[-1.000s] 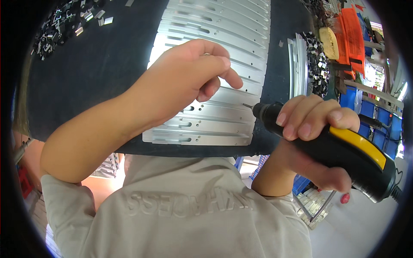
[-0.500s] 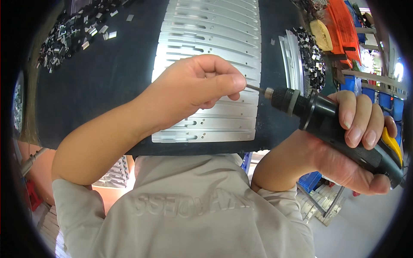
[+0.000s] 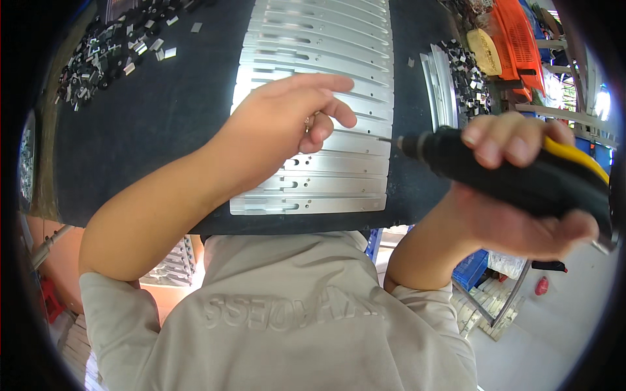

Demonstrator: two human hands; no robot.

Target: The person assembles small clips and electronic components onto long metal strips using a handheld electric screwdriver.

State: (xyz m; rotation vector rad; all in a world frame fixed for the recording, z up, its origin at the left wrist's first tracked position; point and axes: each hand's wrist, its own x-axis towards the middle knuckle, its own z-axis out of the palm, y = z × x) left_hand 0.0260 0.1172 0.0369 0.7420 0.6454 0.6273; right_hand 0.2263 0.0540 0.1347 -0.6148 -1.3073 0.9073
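My right hand (image 3: pixel 515 176) is wrapped round a black electric screwdriver (image 3: pixel 495 171) with a yellow lever along its body. The screwdriver is blurred, and its thin bit points left at the right ends of the metal strips. Over the middle of the strips hovers my left hand (image 3: pixel 300 117), its index finger stretched out and the other fingers curled in. Small shiny screws (image 3: pixel 308 122) glint between those curled fingers; how many is hidden. Beneath both hands the silver slotted metal strips (image 3: pixel 345 182) lie side by side in a long row on a black tabletop (image 3: pixel 163 130).
A pile of small black and silver parts (image 3: pixel 107 62) is spread at the far left. More such parts (image 3: pixel 471 81) lie at the right beside some loose metal strips (image 3: pixel 443 91). Beyond them stand a yellow container (image 3: pixel 484 52) and an orange basket (image 3: pixel 518 45).
My left hand has come away from the bit's tip and stretched out its index finger. The screwdriver has swung up to a flatter angle, its tip shifting slightly down and left.
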